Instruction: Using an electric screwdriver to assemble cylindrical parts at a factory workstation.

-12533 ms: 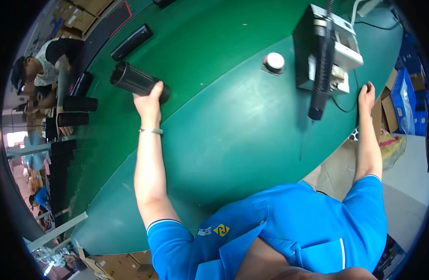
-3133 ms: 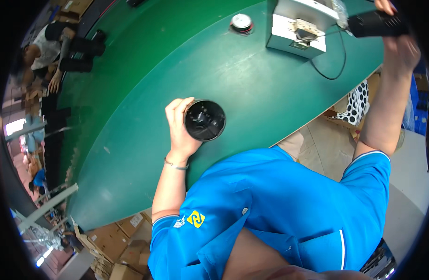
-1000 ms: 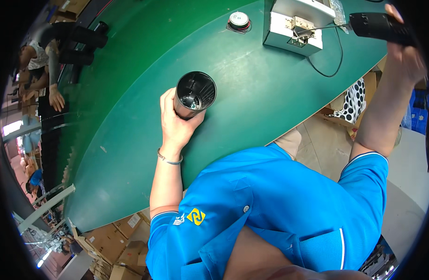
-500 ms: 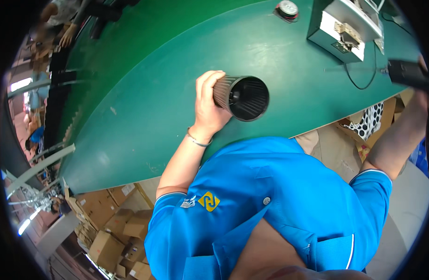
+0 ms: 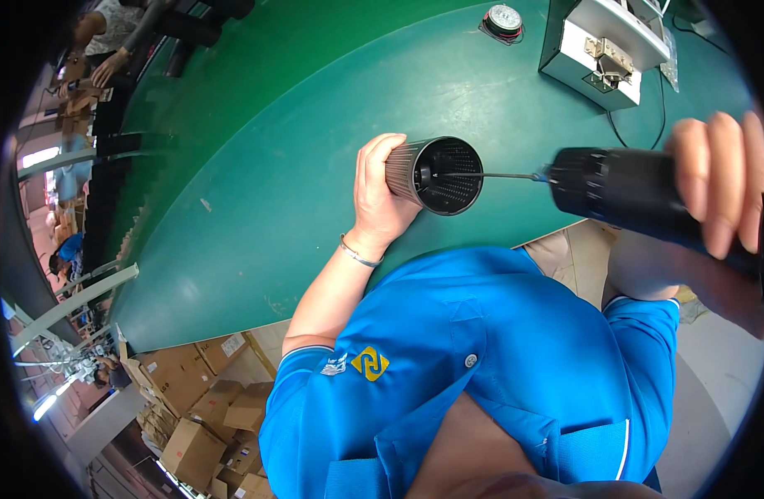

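Black cup (image 5: pixel 423 162) tipped sideways in the left hand (image 5: pixel 378 193), fingers curled around it; the right hand (image 5: pixel 721 185), out sideways, wraps a screwdriver (image 5: pixel 619 187), its bit (image 5: pixel 507 175) inside the cup.

Black cylinder (image 5: pixel 409 173): apparently plastic, perforated wall, ribbed outside, slight gloss on the rim. Power screwdriver (image 5: pixel 619 185): black housing, plastic by its look, mostly matt (blurred, so fine texture unreadable). Its shaft (image 5: pixel 511 175): slender grey metal. Worktop (image 5: pixel 257 233): smooth green surface, soft sheen, a few pale scuffs. Bracelet (image 5: pixel 359 254): shiny, metal-like. Shirt (image 5: pixel 548 324): blue cloth, creased. Cartons (image 5: pixel 191 445): brown cardboard, dull. Bag (image 5: pixel 670 62): clear plastic film, glossy.
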Motion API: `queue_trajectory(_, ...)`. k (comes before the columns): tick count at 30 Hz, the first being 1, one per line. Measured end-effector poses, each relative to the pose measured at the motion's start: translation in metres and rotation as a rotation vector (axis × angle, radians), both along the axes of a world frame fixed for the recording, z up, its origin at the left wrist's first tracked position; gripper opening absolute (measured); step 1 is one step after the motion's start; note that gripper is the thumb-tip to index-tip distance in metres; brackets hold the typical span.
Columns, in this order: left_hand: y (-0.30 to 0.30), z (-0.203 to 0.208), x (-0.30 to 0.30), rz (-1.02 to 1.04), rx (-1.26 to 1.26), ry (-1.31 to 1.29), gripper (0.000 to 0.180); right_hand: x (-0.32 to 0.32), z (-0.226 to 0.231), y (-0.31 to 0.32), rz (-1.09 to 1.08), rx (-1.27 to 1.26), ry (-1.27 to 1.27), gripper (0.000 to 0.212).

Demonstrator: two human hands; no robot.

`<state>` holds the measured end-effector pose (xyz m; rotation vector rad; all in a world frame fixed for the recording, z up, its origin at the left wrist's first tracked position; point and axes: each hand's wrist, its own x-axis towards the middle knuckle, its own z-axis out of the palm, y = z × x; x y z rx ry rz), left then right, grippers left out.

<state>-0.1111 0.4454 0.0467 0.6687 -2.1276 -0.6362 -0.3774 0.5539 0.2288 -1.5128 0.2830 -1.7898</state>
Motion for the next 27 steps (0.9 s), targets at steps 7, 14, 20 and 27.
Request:
queue_trajectory(7, 0.001, 0.003, 0.000, 0.002, 0.031, -0.008, 0.069, 0.020, -0.019, -0.016, -0.083, 0.007, 0.062, 0.058)
queue_trajectory(14, 0.000, 0.002, 0.000, 0.000, 0.028, 0.003, 0.071, 0.029, -0.021, -0.021, -0.118, 0.027, 0.156, 0.064)
queue_trajectory(20, 0.000, -0.002, 0.000, -0.001, 0.010, 0.026, 0.078, 0.038, -0.022, -0.022, -0.089, 0.057, 0.134, 0.059)
queue_trajectory(27, 0.000, 0.000, 0.002, -0.015, 0.007, 0.079, 0.073, 0.045, -0.023, -0.030, 0.059, -0.014, 0.135, 0.063)
